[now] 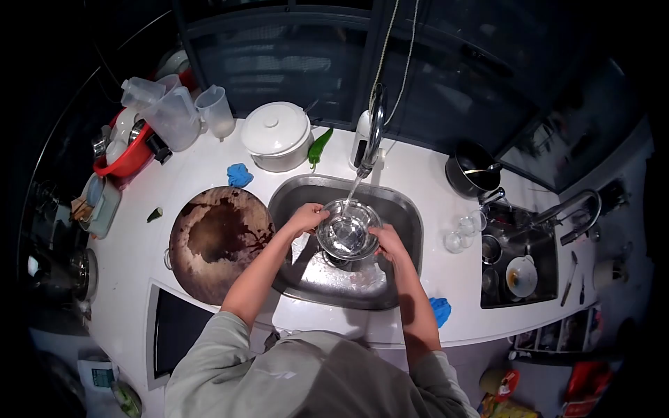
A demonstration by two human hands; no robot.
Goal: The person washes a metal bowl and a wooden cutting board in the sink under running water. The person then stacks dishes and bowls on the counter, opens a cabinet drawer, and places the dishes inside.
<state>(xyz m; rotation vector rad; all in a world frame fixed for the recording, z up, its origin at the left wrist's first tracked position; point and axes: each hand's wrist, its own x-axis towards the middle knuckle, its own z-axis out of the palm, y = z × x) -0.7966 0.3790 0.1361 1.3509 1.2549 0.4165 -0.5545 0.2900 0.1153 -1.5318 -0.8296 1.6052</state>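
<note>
A shiny, see-through or metal bowl point(343, 245) is held over the sink point(416, 230) under a stream of water from the faucet point(373, 143). My left hand point(306, 217) grips its rim on the left, and my right hand point(387, 242) grips the rim on the right. Water runs into the bowl and pools there. Below the bowl, part of the drain point(336, 262) shows on the wet sink floor. Something pale lies by the sink's left wall under my left wrist; I cannot make out what it is.
Left of the sink lies a wet round wooden cutting board point(209, 272). Behind stand a lidded white pot point(277, 132), a green pepper point(320, 148) and a crumpled blue cloth or glove point(239, 175). To the right are glasses point(456, 241), a black pot point(468, 174) and a second sink point(519, 301) with dishes.
</note>
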